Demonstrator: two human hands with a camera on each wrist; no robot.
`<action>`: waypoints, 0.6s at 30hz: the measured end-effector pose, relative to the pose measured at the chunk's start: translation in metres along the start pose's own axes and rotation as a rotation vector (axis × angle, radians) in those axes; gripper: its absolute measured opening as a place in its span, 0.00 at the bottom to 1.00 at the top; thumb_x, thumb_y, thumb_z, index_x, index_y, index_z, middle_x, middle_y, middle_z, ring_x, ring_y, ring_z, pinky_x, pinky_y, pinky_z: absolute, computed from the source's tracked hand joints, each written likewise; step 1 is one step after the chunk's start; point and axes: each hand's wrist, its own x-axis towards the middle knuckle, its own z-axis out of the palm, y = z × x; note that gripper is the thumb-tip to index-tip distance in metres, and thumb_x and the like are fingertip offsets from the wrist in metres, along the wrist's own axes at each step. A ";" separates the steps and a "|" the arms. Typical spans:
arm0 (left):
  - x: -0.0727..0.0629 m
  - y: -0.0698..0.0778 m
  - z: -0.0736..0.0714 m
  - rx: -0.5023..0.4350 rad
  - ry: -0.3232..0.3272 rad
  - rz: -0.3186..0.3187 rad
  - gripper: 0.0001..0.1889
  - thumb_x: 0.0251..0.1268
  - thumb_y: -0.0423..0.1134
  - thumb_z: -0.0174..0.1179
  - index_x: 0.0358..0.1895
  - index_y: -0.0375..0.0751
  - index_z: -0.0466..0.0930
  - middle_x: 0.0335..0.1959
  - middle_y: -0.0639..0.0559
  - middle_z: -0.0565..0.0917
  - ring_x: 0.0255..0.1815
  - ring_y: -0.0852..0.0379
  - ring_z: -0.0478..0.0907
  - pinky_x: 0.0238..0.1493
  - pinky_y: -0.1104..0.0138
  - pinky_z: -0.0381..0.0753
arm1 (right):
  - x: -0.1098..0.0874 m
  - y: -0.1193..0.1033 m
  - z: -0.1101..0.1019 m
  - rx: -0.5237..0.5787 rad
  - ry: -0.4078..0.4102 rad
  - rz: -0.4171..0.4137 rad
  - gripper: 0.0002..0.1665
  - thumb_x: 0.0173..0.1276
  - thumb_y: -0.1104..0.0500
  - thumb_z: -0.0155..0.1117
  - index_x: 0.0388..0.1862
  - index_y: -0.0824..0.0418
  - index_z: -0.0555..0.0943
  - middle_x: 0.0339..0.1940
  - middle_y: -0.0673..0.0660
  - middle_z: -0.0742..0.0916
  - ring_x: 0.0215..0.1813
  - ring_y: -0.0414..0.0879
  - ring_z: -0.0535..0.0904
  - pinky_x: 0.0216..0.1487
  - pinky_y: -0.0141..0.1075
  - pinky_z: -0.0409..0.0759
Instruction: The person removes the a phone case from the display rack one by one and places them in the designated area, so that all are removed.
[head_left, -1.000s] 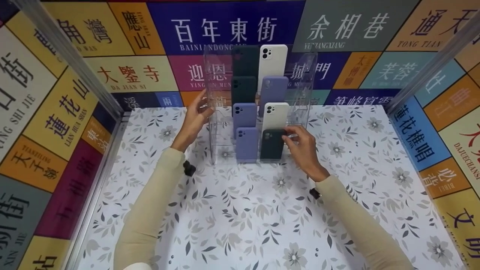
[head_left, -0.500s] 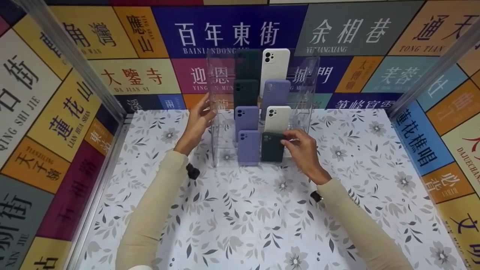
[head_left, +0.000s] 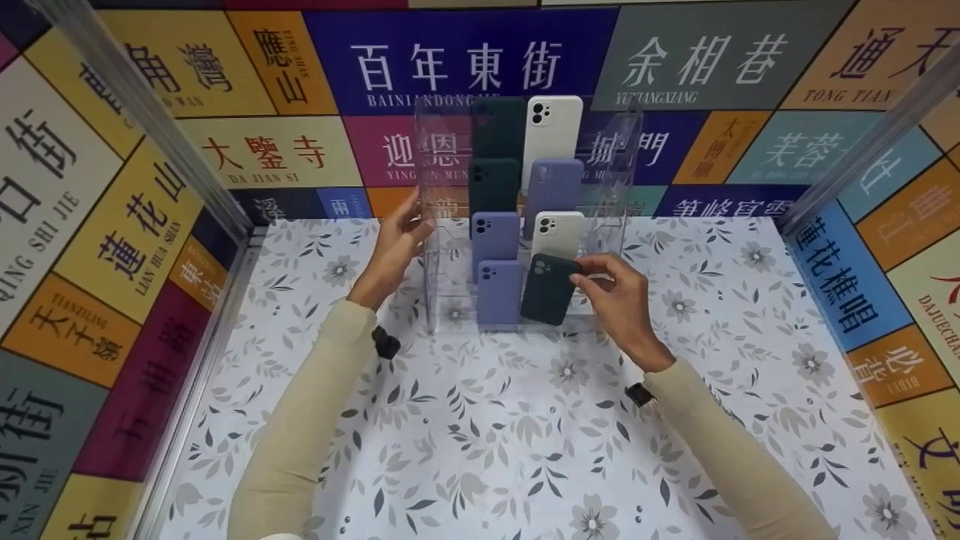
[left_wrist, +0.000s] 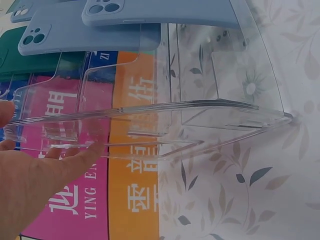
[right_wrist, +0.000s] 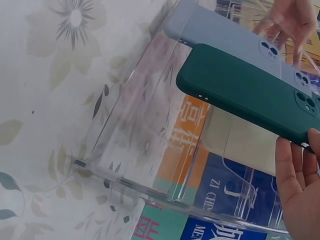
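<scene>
A clear tiered display stand (head_left: 428,285) holds phone cases in two columns. My right hand (head_left: 619,304) pinches a dark green phone case (head_left: 551,292) by its upper right edge. That case leans to the right, in front of a white case (head_left: 557,231); in the right wrist view the green case (right_wrist: 245,90) stands out from the clear shelf. My left hand (head_left: 394,251) grips the stand's left side panel, its thumb and fingers on either side of the clear edge (left_wrist: 220,103). Left of the green case sits a lavender case (head_left: 499,296).
Higher tiers carry another lavender case (head_left: 495,231) and dark green cases (head_left: 493,180) on the left, with a lavender case (head_left: 555,180) and a white case (head_left: 553,135) on the right. A floral cloth (head_left: 480,435) covers the table. Sign-printed walls (head_left: 255,154) enclose three sides.
The lower right dark green case has risen slightly and tilted rightward, out of its upright position. My right hand has shifted a little right with it. The left hand keeps its place on the stand.
</scene>
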 end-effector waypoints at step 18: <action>0.001 -0.002 -0.001 0.041 0.005 0.042 0.37 0.85 0.32 0.57 0.91 0.51 0.56 0.81 0.37 0.73 0.73 0.43 0.76 0.68 0.44 0.79 | -0.013 -0.015 0.029 0.051 -0.081 0.030 0.13 0.69 0.73 0.78 0.52 0.69 0.90 0.47 0.62 0.91 0.50 0.46 0.89 0.51 0.34 0.89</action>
